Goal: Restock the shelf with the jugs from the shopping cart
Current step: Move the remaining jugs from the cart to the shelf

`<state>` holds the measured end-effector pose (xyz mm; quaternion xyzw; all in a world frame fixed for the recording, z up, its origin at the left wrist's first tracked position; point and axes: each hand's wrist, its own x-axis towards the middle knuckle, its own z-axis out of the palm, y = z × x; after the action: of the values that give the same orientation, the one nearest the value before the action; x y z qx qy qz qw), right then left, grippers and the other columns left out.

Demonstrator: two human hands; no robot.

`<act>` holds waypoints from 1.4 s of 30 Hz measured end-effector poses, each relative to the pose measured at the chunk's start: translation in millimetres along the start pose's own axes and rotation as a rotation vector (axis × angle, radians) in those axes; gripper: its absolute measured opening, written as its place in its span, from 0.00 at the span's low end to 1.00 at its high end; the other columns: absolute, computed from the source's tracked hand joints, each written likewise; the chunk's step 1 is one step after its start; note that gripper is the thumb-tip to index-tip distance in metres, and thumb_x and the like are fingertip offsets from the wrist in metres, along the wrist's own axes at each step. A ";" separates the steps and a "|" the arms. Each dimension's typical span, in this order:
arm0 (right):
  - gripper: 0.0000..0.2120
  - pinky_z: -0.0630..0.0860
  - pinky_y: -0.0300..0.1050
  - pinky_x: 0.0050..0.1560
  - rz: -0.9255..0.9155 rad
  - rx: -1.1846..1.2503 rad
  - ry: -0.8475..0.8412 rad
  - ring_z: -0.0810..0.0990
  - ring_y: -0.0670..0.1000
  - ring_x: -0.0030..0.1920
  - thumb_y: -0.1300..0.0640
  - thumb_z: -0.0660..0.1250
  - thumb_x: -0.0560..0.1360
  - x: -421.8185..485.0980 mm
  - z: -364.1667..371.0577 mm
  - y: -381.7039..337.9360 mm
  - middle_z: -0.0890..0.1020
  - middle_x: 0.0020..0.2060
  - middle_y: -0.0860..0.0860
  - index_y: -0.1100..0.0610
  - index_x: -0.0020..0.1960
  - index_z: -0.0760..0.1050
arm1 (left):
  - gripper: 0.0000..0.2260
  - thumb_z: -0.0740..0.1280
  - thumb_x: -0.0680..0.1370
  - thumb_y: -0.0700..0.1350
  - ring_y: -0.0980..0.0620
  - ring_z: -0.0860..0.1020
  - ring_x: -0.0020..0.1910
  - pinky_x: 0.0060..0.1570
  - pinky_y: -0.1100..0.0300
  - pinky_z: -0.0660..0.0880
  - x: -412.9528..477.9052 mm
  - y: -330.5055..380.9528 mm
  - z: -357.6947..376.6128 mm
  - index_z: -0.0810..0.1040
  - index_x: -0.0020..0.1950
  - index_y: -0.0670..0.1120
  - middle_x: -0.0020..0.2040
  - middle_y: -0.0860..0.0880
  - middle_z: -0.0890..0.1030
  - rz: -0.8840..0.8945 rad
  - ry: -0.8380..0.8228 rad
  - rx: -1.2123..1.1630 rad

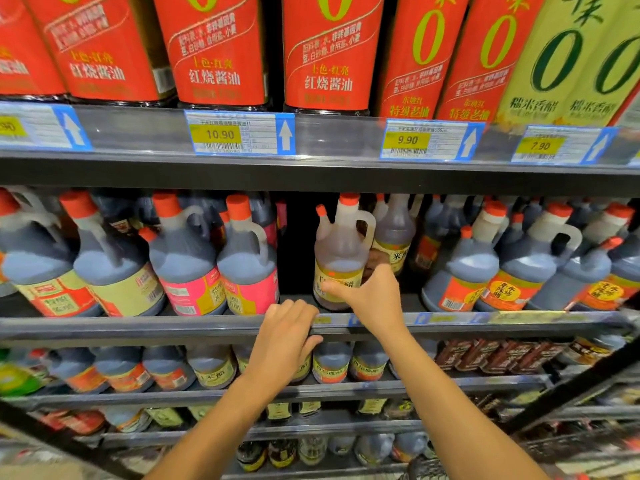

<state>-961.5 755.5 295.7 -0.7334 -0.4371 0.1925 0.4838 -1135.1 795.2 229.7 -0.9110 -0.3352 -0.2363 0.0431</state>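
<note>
A pale jug [337, 258] with an orange cap and a yellow label is seen in the middle of the frame, on the middle shelf. It is held upright, with its handle turned to the right. The jug is grasped by the right grip [375, 299]: the thumb is laid across the yellow label, and the fingers are wrapped round the far side, where they are seen through the jug. Whether the bottom of the jug is touching the shelf board cannot be told. The shelf edge [173, 327] is held by the left grip [289, 332], just below and left of the jug, with the fingers curled over the top and the thumb tucked under. Dark jugs [183, 254] with pink and yellow labels are lined up to the left of the pale jug, and more dark jugs with orange labels [540, 265] are packed at the right. A second pale jug [394, 233] is set just behind, to the right. Tall red bottles [214, 50] are lined up along the top of the frame, with yellow price tags [239, 133] stuck below them. Smaller jugs [332, 365] are kept on the shelf underneath.
</note>
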 end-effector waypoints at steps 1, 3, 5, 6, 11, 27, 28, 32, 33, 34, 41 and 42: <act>0.36 0.78 0.48 0.46 0.005 -0.018 0.023 0.80 0.53 0.52 0.45 0.84 0.62 0.0 1.4 -0.5 0.80 0.50 0.52 0.61 0.59 0.72 | 0.18 0.79 0.68 0.53 0.48 0.74 0.40 0.39 0.55 0.67 -0.1 0.0 0.4 0.76 0.51 0.49 0.42 0.51 0.76 -0.001 -0.003 0.002; 0.33 0.77 0.45 0.43 0.009 -0.007 0.023 0.80 0.51 0.48 0.46 0.84 0.62 2.4 2.7 -0.4 0.81 0.47 0.52 0.60 0.58 0.74 | 0.18 0.78 0.68 0.52 0.48 0.74 0.40 0.40 0.55 0.67 -1.2 0.3 0.4 0.76 0.51 0.49 0.42 0.51 0.76 -0.009 -0.009 -0.004; 0.22 0.73 0.34 0.36 0.000 0.026 -0.001 0.78 0.47 0.39 0.48 0.83 0.65 8.1 1.0 3.0 0.80 0.38 0.48 0.53 0.49 0.75 | 0.17 0.78 0.69 0.52 0.48 0.74 0.42 0.41 0.55 0.67 -2.3 1.0 0.3 0.76 0.52 0.49 0.43 0.51 0.76 -0.021 -0.011 -0.011; 0.19 0.69 0.31 0.32 -0.004 0.028 -0.010 0.74 0.44 0.34 0.50 0.83 0.66 11.5 -1.0 4.5 0.76 0.33 0.45 0.51 0.44 0.73 | 0.17 0.77 0.70 0.52 0.47 0.74 0.42 0.41 0.54 0.66 -2.7 1.3 0.5 0.76 0.52 0.49 0.44 0.51 0.76 -0.027 -0.011 -0.012; 0.26 0.76 0.34 0.45 -0.014 0.130 -0.046 0.82 0.49 0.51 0.59 0.80 0.69 24.4 -4.7 7.3 0.83 0.49 0.48 0.58 0.63 0.75 | 0.17 0.77 0.70 0.52 0.48 0.73 0.43 0.42 0.54 0.66 -3.2 1.1 -0.2 0.76 0.53 0.49 0.44 0.51 0.76 -0.029 -0.009 -0.023; 0.33 0.80 0.52 0.46 -0.025 -0.122 0.223 0.83 0.57 0.46 0.42 0.83 0.63 23.3 4.2 11.9 0.84 0.44 0.54 0.60 0.57 0.74 | 0.17 0.76 0.71 0.52 0.49 0.73 0.42 0.43 0.55 0.60 -2.2 -0.1 -0.6 0.75 0.54 0.49 0.45 0.52 0.76 -0.014 -0.026 -0.025; 0.35 0.79 0.51 0.45 -0.001 -0.146 0.217 0.83 0.58 0.46 0.40 0.82 0.62 22.6 4.3 12.2 0.83 0.43 0.54 0.60 0.57 0.74 | 0.17 0.76 0.71 0.52 0.48 0.73 0.42 0.43 0.55 0.60 -2.4 -0.2 -0.4 0.75 0.54 0.49 0.45 0.52 0.76 -0.013 -0.027 -0.025; 0.35 0.78 0.50 0.45 0.048 -0.175 0.173 0.82 0.58 0.47 0.39 0.82 0.63 23.0 3.8 11.7 0.83 0.43 0.53 0.60 0.59 0.74 | 0.17 0.76 0.71 0.52 0.48 0.73 0.43 0.43 0.55 0.62 -2.5 -1.1 0.8 0.76 0.54 0.49 0.45 0.52 0.76 -0.003 -0.027 -0.019; 0.34 0.79 0.51 0.46 0.056 -0.174 0.176 0.82 0.58 0.47 0.40 0.82 0.63 24.3 3.7 11.4 0.83 0.43 0.53 0.60 0.58 0.74 | 0.17 0.76 0.71 0.52 0.48 0.73 0.43 0.43 0.55 0.63 -2.3 -1.3 0.7 0.76 0.54 0.49 0.45 0.52 0.76 -0.002 -0.027 -0.019; 0.32 0.79 0.52 0.46 0.067 -0.177 0.183 0.83 0.59 0.48 0.41 0.82 0.64 25.7 3.6 11.2 0.83 0.43 0.53 0.60 0.57 0.75 | 0.17 0.76 0.71 0.52 0.48 0.73 0.42 0.43 0.55 0.64 -2.1 -1.4 0.7 0.76 0.54 0.49 0.45 0.52 0.76 -0.001 -0.026 -0.020; 0.26 0.81 0.53 0.46 0.099 -0.245 0.209 0.84 0.61 0.46 0.37 0.78 0.67 31.0 5.3 9.9 0.85 0.39 0.54 0.59 0.49 0.79 | 0.17 0.77 0.70 0.52 0.47 0.74 0.41 0.41 0.54 0.68 -2.3 -0.8 0.2 0.77 0.53 0.49 0.44 0.51 0.77 0.011 -0.020 -0.027; 0.27 0.81 0.53 0.45 0.099 -0.261 0.208 0.84 0.61 0.45 0.36 0.78 0.67 30.9 5.4 9.2 0.85 0.39 0.55 0.59 0.48 0.79 | 0.17 0.78 0.70 0.52 0.47 0.74 0.41 0.40 0.54 0.68 -2.4 -0.6 -0.3 0.77 0.53 0.48 0.44 0.51 0.77 0.009 -0.024 -0.028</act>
<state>-944.3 782.6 289.5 -0.8265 -0.3694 0.0807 0.4171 -1137.2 794.2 228.8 -0.9158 -0.3282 -0.2297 0.0275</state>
